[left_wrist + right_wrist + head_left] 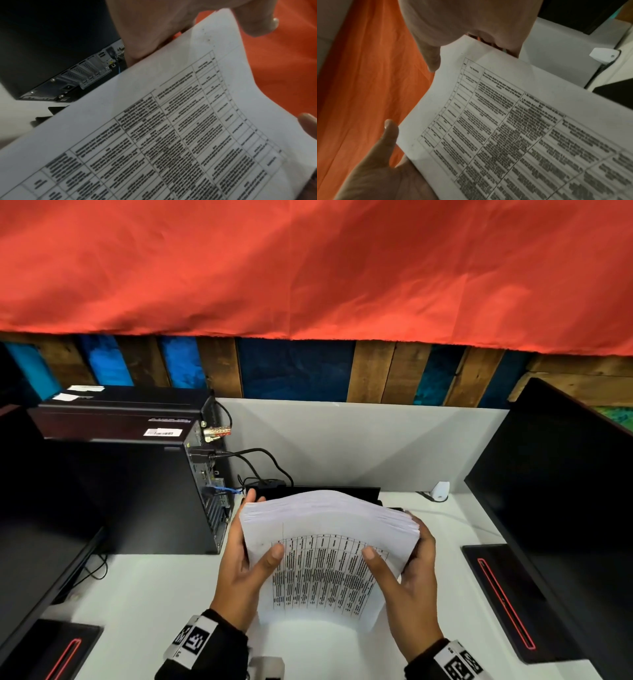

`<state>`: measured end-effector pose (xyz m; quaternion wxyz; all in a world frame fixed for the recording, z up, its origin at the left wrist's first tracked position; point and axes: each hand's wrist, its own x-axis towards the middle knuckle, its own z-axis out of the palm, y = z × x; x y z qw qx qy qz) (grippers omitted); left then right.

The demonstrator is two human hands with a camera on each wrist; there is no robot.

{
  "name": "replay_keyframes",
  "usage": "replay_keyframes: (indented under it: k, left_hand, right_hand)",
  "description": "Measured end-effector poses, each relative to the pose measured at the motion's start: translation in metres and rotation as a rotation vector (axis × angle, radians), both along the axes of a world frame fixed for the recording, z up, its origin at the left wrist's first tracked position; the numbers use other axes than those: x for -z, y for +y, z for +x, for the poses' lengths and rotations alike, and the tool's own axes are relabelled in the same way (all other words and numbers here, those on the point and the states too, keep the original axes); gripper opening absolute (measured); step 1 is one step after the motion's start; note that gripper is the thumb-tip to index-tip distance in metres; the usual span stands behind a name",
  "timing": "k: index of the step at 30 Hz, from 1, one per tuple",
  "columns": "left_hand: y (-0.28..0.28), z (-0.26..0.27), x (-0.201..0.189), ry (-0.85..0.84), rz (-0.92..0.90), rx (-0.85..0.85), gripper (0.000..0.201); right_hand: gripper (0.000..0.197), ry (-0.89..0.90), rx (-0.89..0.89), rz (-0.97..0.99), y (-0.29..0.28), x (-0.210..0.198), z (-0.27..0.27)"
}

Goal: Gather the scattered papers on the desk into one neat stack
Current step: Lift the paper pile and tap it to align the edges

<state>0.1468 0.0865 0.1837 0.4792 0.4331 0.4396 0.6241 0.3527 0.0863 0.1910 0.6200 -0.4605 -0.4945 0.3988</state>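
Observation:
A thick stack of white papers (325,546) stands upright on its lower edge on the white desk (154,604), bowed toward me, with a printed table on the front sheet. My left hand (248,556) grips its left side, thumb on the front and fingers behind. My right hand (407,563) grips the right side the same way. The printed sheet (171,128) fills the left wrist view, with my left hand (171,29) at its top edge. In the right wrist view the sheet (522,128) lies below my right hand (471,33).
A black computer tower (137,484) with cables stands left of the papers. Dark monitors flank the desk at left (30,525) and right (565,491). A grey partition (359,440) and a red cloth (308,268) rise behind. A small white device (440,491) sits back right.

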Motion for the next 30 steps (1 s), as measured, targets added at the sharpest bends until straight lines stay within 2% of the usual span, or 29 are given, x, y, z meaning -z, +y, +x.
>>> replay_keyframes:
  k: [4,7,9,14,17,20,23,24,26,27,30]
  left_hand:
    - [-0.004,0.004,-0.002,0.019,0.041,0.057,0.093]
    - [-0.005,0.010,-0.017,-0.014,0.091,0.014,0.090]
    - [-0.002,0.017,-0.030,0.028,0.119,-0.064,0.090]
    - [0.013,0.028,-0.046,0.107,0.076,-0.417,0.039]
    - [0.015,0.028,-0.044,0.087,0.034,-0.464,0.030]
    - [0.014,0.029,-0.044,0.077,0.020,-0.446,0.025]
    - [0.012,0.025,-0.042,0.047,0.041,-0.372,0.020]
    - [0.011,0.021,-0.039,0.044,0.064,-0.314,0.027]
    - [0.009,0.010,-0.030,0.087,0.096,-0.206,0.057]
    - [0.009,0.004,-0.023,0.101,0.072,-0.150,0.069]
    - [0.018,-0.010,-0.006,0.064,-0.076,0.055,0.089]
  right_hand:
    - [0.095,-0.164,0.042,0.090,-0.002,-0.001,0.000]
    - [0.088,-0.374,0.108,0.244,-0.003,-0.005,-0.001]
    - [0.080,-0.490,0.160,0.305,-0.002,-0.007,0.000]
    - [0.046,-0.601,0.215,0.198,-0.002,-0.008,-0.004]
    - [0.039,-0.647,0.260,0.207,-0.002,-0.010,-0.004]
    - [0.036,-0.581,0.243,0.170,-0.005,-0.011,-0.003]
    - [0.056,-0.465,0.213,0.167,-0.005,-0.012,-0.002]
    - [0.070,-0.373,0.179,0.140,-0.003,-0.009,0.000]
    - [0.098,-0.138,0.082,0.007,0.003,-0.006,0.005]
    - [0.104,-0.058,0.035,-0.060,0.006,-0.002,0.010]
    - [0.096,0.042,-0.133,-0.209,0.020,0.009,0.029]
